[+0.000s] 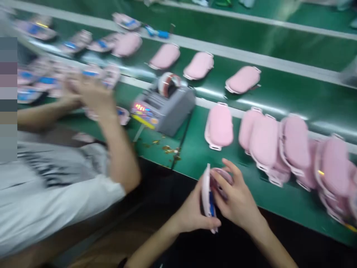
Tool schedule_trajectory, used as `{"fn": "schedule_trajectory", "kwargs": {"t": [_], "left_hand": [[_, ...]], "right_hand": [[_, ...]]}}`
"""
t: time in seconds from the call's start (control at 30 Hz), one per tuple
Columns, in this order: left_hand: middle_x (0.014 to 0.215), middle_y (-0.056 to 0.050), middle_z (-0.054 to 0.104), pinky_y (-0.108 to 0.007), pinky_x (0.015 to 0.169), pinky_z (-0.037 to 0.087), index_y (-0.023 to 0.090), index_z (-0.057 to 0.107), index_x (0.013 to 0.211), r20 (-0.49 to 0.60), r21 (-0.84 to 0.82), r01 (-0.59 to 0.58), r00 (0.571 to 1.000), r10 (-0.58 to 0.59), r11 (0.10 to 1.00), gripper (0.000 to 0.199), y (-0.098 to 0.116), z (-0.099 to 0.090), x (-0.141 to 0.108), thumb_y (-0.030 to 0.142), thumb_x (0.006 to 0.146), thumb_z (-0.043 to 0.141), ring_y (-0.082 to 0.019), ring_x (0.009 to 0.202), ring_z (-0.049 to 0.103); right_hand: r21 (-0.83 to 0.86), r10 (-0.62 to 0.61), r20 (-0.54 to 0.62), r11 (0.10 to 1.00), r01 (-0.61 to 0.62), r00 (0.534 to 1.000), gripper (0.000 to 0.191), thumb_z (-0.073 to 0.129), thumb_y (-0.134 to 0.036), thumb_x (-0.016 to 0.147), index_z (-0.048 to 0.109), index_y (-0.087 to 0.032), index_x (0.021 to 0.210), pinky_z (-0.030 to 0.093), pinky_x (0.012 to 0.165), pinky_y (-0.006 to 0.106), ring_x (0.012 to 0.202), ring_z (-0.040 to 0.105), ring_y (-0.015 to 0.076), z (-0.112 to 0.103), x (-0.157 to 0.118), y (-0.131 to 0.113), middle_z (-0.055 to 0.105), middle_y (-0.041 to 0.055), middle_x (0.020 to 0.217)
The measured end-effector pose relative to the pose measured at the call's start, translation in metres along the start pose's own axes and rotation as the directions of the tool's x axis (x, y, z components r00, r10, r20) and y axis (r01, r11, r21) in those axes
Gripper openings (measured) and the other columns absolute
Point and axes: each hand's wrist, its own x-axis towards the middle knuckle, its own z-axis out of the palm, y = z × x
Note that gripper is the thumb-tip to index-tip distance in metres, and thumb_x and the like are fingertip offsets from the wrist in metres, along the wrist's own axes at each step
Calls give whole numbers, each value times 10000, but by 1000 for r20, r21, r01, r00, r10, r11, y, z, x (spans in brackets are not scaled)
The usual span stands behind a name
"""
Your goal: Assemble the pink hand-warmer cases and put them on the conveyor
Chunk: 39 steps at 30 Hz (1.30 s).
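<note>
L hand [192, 212] grips one half of the opened pink case [205, 190], R hand [238, 197] has the other half btwn thumb & fingers, lower ctr of frame. Looks light, stiff, prob. smooth plastic, a bit slippery; best held by the rims w/o twisting. Beyond, more pink cases [264, 141] lie on the bench [192, 160], mid-R.

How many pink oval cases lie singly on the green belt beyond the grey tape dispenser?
3: left pink oval case, just beyond the grey tape dispenser; middle case, right of it; right case, farthest right.
</note>
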Motion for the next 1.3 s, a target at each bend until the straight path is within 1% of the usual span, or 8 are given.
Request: {"fn": "schedule_trajectory", "kwargs": {"t": [0.13, 0.27, 0.43, 0.67, 0.97, 1.03, 1.13, 1.3], "left_hand": [[1592, -203, 605, -582, 1334, 387, 214, 489, 1638, 6, 51, -64, 998, 64, 997, 1325, 19, -8, 13, 489, 508, 1123, -454, 1523, 547], [1542, -188, 644, -603, 1283, 453, 214, 431, 1672, -15, 240, 32, 999, -29, 970, 1435, 31, -19, 11, 561, 453, 1105, -449, 1410, 646], [1665, -208, 547, -637, 1282, 451, 251, 397, 1695, -34, 363, 55, 998, -45, 930, 1484, 29, -20, 5, 531, 416, 1095, -504, 1478, 587], [1634, -212, 584, -618, 1253, 490, 243, 387, 1701, -34, 390, 53, 998, -43, 919, 1505, 31, -24, 9, 546, 403, 1088, -503, 1451, 613], [1686, -186, 543, -589, 1315, 421, 256, 376, 1713, -24, 374, 69, 998, -64, 925, 1346, 44, -19, 6, 454, 568, 1056, -447, 1531, 548], [1654, -196, 576, -605, 1290, 452, 247, 412, 1691, -38, 276, 64, 998, -56, 959, 1284, 38, -18, 10, 490, 602, 1047, -455, 1503, 579], [1444, -223, 730, -609, 1136, 596, 194, 567, 1557, -62, 58, 37, 998, -33, 998, 1110, 29, -15, 13, 678, 655, 996, -457, 1301, 732], [1079, -156, 827, -465, 817, 705, 187, 716, 1340, -78, 62, 14, 997, -9, 998, 815, 23, -17, 10, 591, 693, 1003, -340, 884, 816]], "right_hand": [[-44, -167, -46, 985, 166, 985, 263, 629, -293, 1046, 700, -236, 1292, 677, 1053, 489, 1414, 618, 348, 10, -2, 23, 511, 168, 1584], [-147, -218, -109, 968, 202, 970, 401, 666, -454, 1016, 678, -263, 1369, 688, 882, 481, 1204, 702, 333, 28, 0, 49, 508, 170, 1593], [-149, -330, 4, 933, 327, 944, 303, 670, -354, 1007, 742, -313, 1299, 712, 950, 502, 1361, 681, 384, 23, 4, 40, 662, 125, 1441], [-130, -277, 15, 952, 277, 961, 340, 635, -383, 1043, 725, -261, 1348, 752, 822, 358, 1167, 805, 292, 16, 10, 29, 641, 151, 1528], [25, -79, -37, 996, 80, 996, 180, 673, -221, 1021, 787, -250, 1157, 721, 963, 421, 1235, 760, 287, -9, 20, 0, 675, 153, 1445], [175, -27, -53, 984, 36, 998, 343, 707, -228, 1004, 712, -262, 1345, 696, 1029, 452, 1303, 725, 290, -11, 16, 3, 611, 166, 1554], [449, 66, -25, 892, -47, 998, 779, 718, -323, 1017, 346, -267, 1699, 683, 1045, 441, 1340, 706, 276, -9, 4, 9, 509, 200, 1686], [504, 40, 75, 861, -73, 996, 943, 656, -614, 1045, 167, -279, 1779, 609, 1165, 488, 1382, 703, 306, 2, -9, 24, 631, 155, 1602]]}}
